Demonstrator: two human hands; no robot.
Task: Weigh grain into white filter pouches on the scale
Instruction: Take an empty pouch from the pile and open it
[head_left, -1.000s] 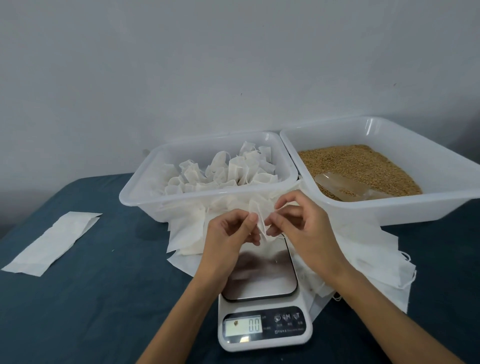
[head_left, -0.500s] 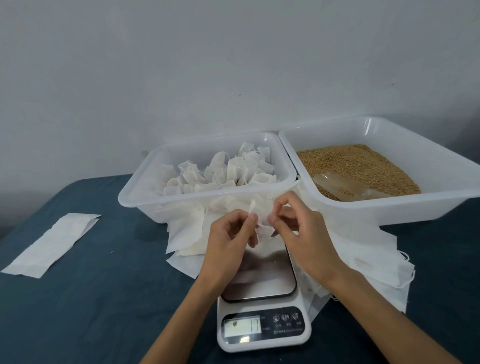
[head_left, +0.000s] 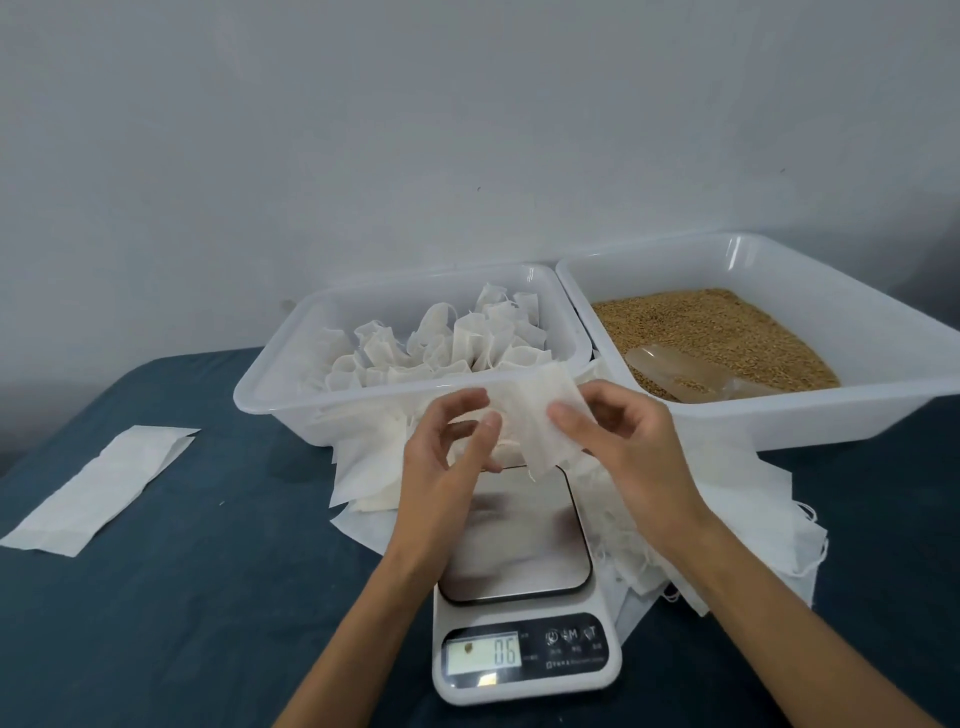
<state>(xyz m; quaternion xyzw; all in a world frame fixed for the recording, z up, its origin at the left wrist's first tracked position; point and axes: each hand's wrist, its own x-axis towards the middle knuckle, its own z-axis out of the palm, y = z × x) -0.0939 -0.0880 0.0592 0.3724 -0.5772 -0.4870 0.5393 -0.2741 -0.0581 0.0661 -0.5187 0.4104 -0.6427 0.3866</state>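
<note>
White tub (head_left: 270, 395): pouches (head_left: 457, 343); other tub (head_left: 883, 374): grain (head_left: 717, 327), maybe scoop (head_left: 691, 371).

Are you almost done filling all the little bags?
Not yet. Done: a bunch of pouches stand in the left tub. In hand: the left hand and right hand hold one empty pouch above the scale. Left: a heap of flat pouches by the scale, and plenty of grain with the scoop lying in it.

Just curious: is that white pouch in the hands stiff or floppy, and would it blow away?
Probably floppy: the pouch bends and creases between the left hand and right hand. Likely very light: it looks thin and slightly see-through.
</note>
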